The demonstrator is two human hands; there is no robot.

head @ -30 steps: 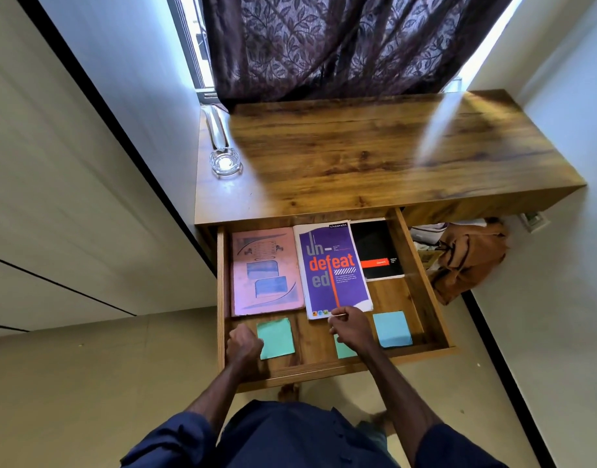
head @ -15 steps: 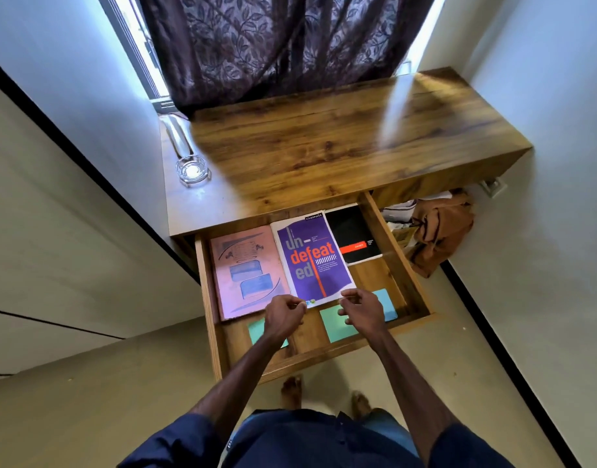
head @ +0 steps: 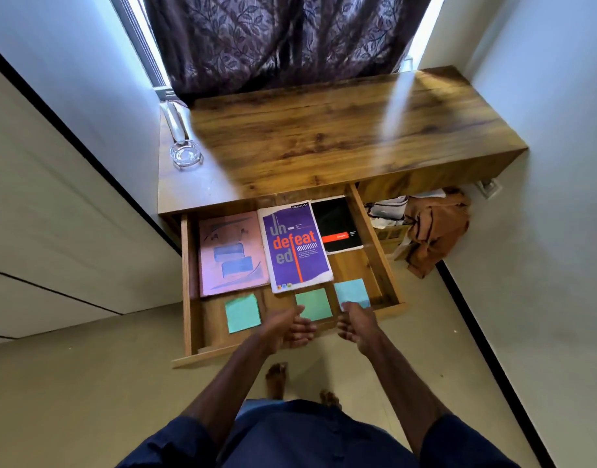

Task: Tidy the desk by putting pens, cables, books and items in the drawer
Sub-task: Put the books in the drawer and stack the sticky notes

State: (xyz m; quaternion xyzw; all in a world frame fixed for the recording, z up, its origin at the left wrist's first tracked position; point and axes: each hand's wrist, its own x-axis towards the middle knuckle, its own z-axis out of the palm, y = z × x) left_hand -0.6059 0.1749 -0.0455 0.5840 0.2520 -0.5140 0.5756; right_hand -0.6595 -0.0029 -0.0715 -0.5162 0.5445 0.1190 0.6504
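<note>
The wooden drawer (head: 375, 238) stands pulled out under the desk (head: 324, 136). Inside lie a pink book (head: 231, 253), a purple "undefeated" book (head: 295, 246) and a black notebook (head: 336, 224) side by side. Along the front lie three sticky-note pads: green (head: 242, 317), green (head: 313, 304) and blue (head: 351, 292). My left hand (head: 285, 329) and my right hand (head: 356, 324) are side by side at the drawer's front panel, their fingers curled round its edge. Neither hand holds any loose item.
A glass ashtray (head: 185, 153) sits at the desk's back left corner, next to the window and a dark curtain (head: 283, 38). Brown cloth (head: 435, 228) and clutter lie on the floor right of the drawer. My bare feet (head: 277, 380) are below the drawer.
Both hands have left the purple book's lower edge and dropped back to the drawer's front panel. The middle green pad and blue pad now show fully.
</note>
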